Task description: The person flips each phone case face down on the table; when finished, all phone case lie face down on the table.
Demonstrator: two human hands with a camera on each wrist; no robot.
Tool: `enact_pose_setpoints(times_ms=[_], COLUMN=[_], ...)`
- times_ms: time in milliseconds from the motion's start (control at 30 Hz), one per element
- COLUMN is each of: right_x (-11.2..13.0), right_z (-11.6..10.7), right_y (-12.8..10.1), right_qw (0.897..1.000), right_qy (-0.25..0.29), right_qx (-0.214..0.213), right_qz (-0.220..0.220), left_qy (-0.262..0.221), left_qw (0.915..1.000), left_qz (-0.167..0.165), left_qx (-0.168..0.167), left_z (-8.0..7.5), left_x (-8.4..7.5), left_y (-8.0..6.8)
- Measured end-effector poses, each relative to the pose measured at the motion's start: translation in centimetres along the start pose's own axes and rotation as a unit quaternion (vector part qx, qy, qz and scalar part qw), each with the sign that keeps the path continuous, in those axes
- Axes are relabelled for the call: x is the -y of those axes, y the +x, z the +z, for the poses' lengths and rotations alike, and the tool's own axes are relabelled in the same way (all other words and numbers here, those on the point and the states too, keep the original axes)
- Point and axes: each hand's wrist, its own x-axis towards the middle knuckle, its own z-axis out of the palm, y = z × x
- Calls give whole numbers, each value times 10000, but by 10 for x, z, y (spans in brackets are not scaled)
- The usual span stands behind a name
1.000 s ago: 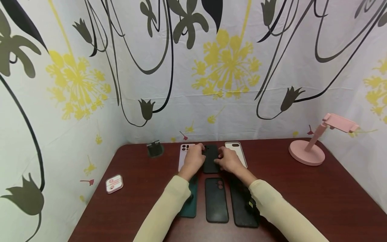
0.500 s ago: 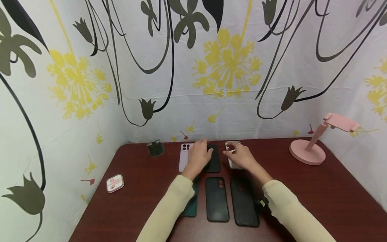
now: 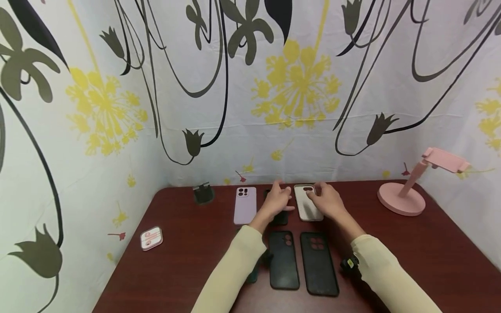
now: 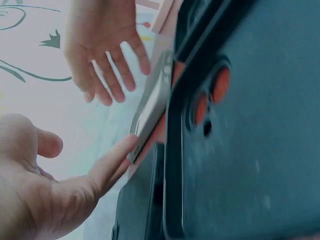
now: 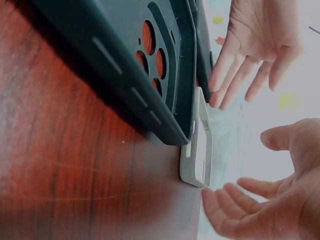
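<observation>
A white phone case (image 3: pixel 306 208) lies in the back row, cutout end away from me. My right hand (image 3: pixel 328 201) is at its right edge, thumb over its upper part and fingers loosely bent. In the right wrist view, that hand's fingertips (image 5: pixel 206 196) meet or nearly meet the white case's rim (image 5: pixel 187 172). My left hand (image 3: pixel 276 201) spreads over a black phone case (image 3: pixel 281 218), partly hiding it, and its fingers point toward the white case's left side. In the left wrist view, one left fingertip (image 4: pixel 129 145) appears at the white case's edge. Neither hand grips anything.
A lavender phone case (image 3: pixel 245 211) lies at the back left. In front are a mostly hidden teal case (image 3: pixel 253 274) and two black cases (image 3: pixel 283 265) (image 3: pixel 320 269). A pink stand (image 3: pixel 401 199), a small dark stand (image 3: pixel 203 193) and boxed earphones (image 3: pixel 151 238) surround them.
Both hands have shifted right, from the black case at the back to the white case's two sides. The lavender case is now uncovered. The head view has tilted slightly.
</observation>
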Motion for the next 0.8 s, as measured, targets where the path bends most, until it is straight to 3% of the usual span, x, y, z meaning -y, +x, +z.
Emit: enact_pose_setpoints(times_ms=[233,500,800], right_x=[-4,-3,-6], right_z=[-3,2,8], right_y=[-2,1,1], right_qw=[9972,9968,9978], right_qy=[-67,-226,-514], right_qx=[509,618,398], right_qz=[535,457,137], left_qy=[-325,-327,-54], left_qw=[9973,9964,9971], left_qz=[-628,-774,-745], left_qx=[-187,-115,134], left_z=[11,12,12], left_x=[-7,-10,-9], left_y=[-2,-1,1])
